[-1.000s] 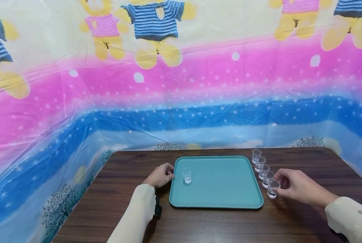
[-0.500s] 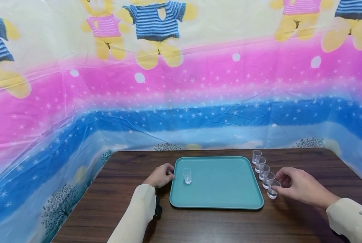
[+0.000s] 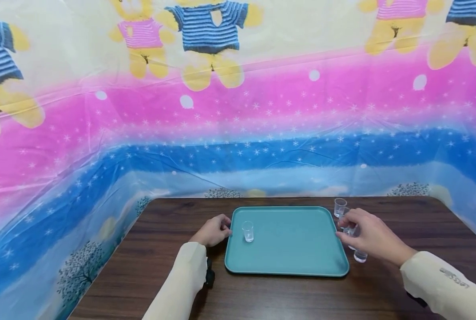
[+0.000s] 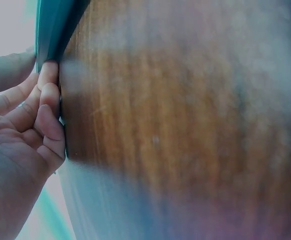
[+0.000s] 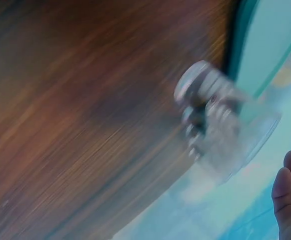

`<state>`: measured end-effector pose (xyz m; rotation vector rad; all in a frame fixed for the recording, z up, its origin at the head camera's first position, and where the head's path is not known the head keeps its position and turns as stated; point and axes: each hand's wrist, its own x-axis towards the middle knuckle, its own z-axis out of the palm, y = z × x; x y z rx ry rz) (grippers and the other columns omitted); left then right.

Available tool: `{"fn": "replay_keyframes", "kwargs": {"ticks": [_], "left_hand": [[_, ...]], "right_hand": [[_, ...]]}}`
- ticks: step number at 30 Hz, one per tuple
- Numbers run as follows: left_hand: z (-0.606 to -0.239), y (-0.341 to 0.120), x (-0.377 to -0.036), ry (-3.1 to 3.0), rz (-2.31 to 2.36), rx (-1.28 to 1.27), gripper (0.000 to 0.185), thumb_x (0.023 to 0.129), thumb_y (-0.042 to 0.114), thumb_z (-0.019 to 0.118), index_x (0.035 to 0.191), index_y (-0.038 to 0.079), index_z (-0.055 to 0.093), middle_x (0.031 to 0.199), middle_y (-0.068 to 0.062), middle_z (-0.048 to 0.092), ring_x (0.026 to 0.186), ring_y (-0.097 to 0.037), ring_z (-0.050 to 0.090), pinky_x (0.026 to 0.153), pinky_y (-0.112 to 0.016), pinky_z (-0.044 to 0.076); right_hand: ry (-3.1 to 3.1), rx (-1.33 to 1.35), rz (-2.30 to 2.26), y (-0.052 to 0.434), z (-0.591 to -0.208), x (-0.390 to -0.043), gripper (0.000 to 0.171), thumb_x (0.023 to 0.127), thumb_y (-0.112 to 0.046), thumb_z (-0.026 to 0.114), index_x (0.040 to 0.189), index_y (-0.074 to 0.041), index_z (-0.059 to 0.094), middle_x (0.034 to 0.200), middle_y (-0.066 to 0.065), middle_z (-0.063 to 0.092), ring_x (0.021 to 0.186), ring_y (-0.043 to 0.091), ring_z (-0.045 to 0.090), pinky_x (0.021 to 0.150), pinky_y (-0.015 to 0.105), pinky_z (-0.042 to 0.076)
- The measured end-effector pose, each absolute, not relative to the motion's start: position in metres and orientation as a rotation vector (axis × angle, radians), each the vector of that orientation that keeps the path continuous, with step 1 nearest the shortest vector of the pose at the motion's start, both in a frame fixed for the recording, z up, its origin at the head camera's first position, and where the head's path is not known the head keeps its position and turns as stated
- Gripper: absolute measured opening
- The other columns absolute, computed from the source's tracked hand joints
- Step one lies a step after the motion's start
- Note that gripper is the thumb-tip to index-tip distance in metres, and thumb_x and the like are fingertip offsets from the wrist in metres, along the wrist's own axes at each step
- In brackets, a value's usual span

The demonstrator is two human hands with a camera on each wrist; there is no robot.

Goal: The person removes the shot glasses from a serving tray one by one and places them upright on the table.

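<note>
A teal tray [image 3: 286, 244] lies on the wooden table, with one small clear cup [image 3: 247, 232] upright near its left side. My left hand [image 3: 212, 231] pinches the tray's left rim, thumb and curled fingers meeting at the edge [image 4: 48, 35] in the left wrist view. A row of several clear shot cups [image 3: 339, 207] stands along the tray's right side. Over this row hovers my right hand [image 3: 366, 229], fingers bent loosely and thumb apart, hiding the middle cups. The nearest cup [image 3: 360, 256] stays on the table. In the right wrist view, my fingers [image 5: 283, 195] appear beside the blurred cups [image 5: 205, 90].
The dark wooden table [image 3: 158, 284] extends around the tray on all sides. Behind it hangs a printed cloth [image 3: 230, 169] with bears and snowflakes, which also runs down along the table's left side.
My right hand has left the nearest cup and moved away from me and left, over the middle of the row. My left hand and the tray have stayed in place.
</note>
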<state>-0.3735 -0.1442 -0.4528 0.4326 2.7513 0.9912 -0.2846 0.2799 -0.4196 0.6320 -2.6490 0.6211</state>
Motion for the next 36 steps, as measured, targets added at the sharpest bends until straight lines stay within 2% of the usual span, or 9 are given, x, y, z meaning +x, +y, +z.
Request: {"fn": "replay_keyframes", "kwargs": {"ticks": [6,11,19,23,36], "left_hand": [[-0.453,-0.143,-0.373,2.756,0.987,0.431,0.027,0.094,0.011,0.060,0.118,0.002,0.054,0.087,-0.005,0.055,0.075,-0.018,0.052,0.068,-0.034,0.045],[-0.453,-0.144,-0.373,2.755,0.993,0.435,0.027,0.094,0.011,0.060,0.118,0.002,0.054,0.087,-0.005,0.055,0.075,-0.019,0.052,0.068,-0.034,0.044],[-0.453,-0.145,-0.373,2.750,1.000,0.443,0.026,0.094,0.011,0.059,0.118,0.002,0.053,0.088,-0.005,0.054,0.076,-0.019,0.052,0.068,-0.034,0.044],[-0.452,-0.145,-0.373,2.749,1.006,0.451,0.026,0.094,0.010,0.059,0.118,0.001,0.053,0.088,-0.006,0.054,0.075,-0.019,0.051,0.068,-0.034,0.044],[-0.451,-0.145,-0.372,2.751,1.002,0.441,0.028,0.094,0.011,0.059,0.119,0.002,0.053,0.089,-0.006,0.054,0.074,-0.019,0.051,0.066,-0.034,0.043]], "right_hand": [[-2.606,0.703,0.650,0.253,-0.422,-0.291,0.019,0.082,-0.025,0.075,0.096,-0.023,0.063,0.092,-0.011,0.055,0.077,0.007,0.050,0.065,0.029,0.046],[-2.576,0.736,0.694,0.232,-0.419,-0.296,0.021,0.082,-0.023,0.075,0.099,-0.020,0.063,0.094,-0.007,0.058,0.083,0.009,0.052,0.070,0.034,0.047],[-2.627,0.766,0.786,0.199,-0.415,-0.300,0.028,0.084,-0.025,0.073,0.108,-0.016,0.063,0.098,-0.005,0.058,0.088,0.013,0.054,0.073,0.036,0.047],[-2.637,0.780,0.802,0.181,-0.415,-0.302,0.029,0.084,-0.026,0.073,0.109,-0.016,0.062,0.098,-0.004,0.059,0.088,0.012,0.054,0.074,0.035,0.047],[-2.722,0.768,0.912,0.125,-0.418,-0.309,0.031,0.084,-0.023,0.074,0.111,-0.015,0.062,0.098,-0.002,0.059,0.092,0.020,0.057,0.075,0.034,0.047]]}}
